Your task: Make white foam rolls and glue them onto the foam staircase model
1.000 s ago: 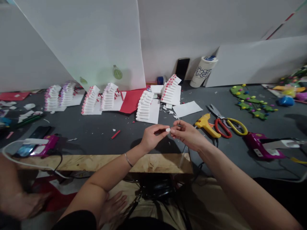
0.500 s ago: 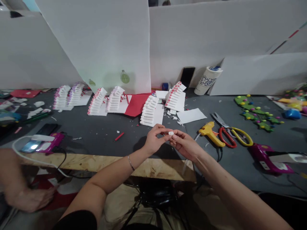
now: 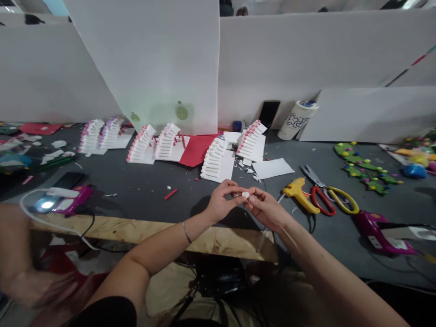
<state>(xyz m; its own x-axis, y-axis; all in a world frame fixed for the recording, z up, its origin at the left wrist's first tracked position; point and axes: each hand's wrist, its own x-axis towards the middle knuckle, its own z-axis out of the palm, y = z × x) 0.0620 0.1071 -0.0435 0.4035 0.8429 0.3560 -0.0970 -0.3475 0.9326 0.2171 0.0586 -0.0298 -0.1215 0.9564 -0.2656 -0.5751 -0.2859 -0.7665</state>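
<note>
A small round white piece is pinched between the fingertips of both hands, above the table's front edge; its material is too small to make out. My left hand grips it from the left with thumb and forefinger, a thin bracelet on that wrist. From the right, my right hand pinches it with fingers curled. Just beyond the hands stands a stepped white paper piece lined with white-tipped sticks. Another one with red tips leans behind it to the right.
On the right lie a yellow glue gun, scissors and a purple power strip. A white cup and a phone stand at the back. A red stick lies left of my hands. A co-worker's hands are at lower left.
The camera view has shifted slightly. Both my hands still hold the white piece, now turned a little between the fingertips. The co-worker's hands have moved over red material.
</note>
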